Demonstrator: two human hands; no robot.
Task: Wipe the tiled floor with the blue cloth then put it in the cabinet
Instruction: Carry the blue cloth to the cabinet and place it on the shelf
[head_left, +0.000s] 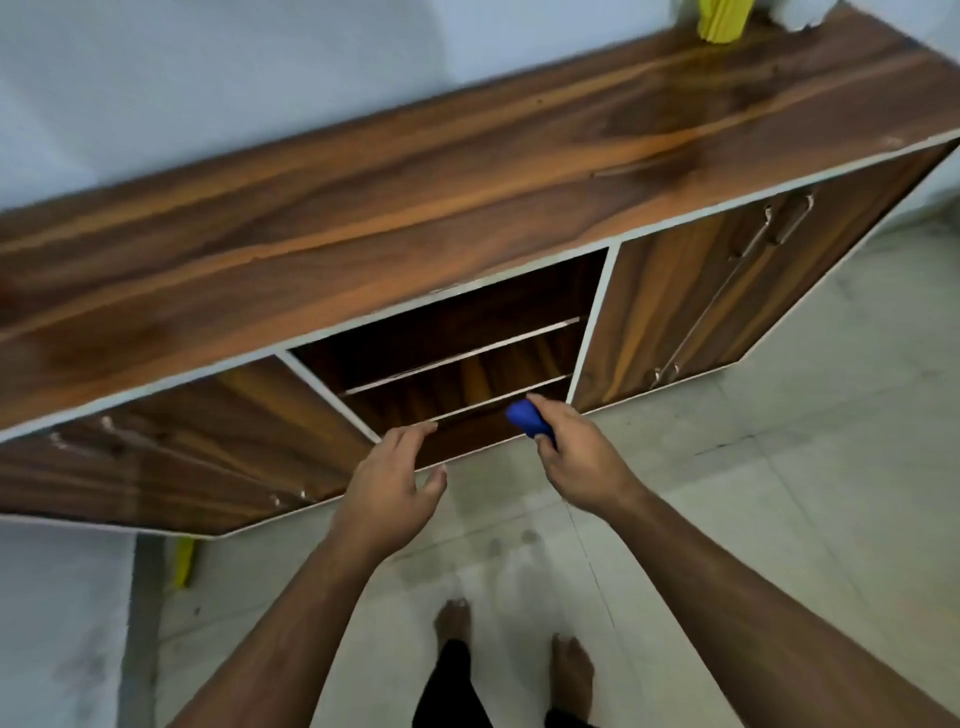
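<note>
The right hand (576, 452) grips the bunched blue cloth (529, 419) at the cabinet (467, 197) shelves, the left hand (387, 480) spread empty.

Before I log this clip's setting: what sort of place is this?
Probably a room in a home: a low wooden cabinet with open shelves against a plain wall, a tiled floor, and bare feet.

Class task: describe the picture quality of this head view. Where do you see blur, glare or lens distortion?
Head view: wide-angle bending tilts the cabinet and curves its edges; soft glare streaks its glossy top; motion blur smears the door handles and the yellow object at the top; the right hand gripping the blue cloth is fairly sharp; lighting is even and dim.
</note>
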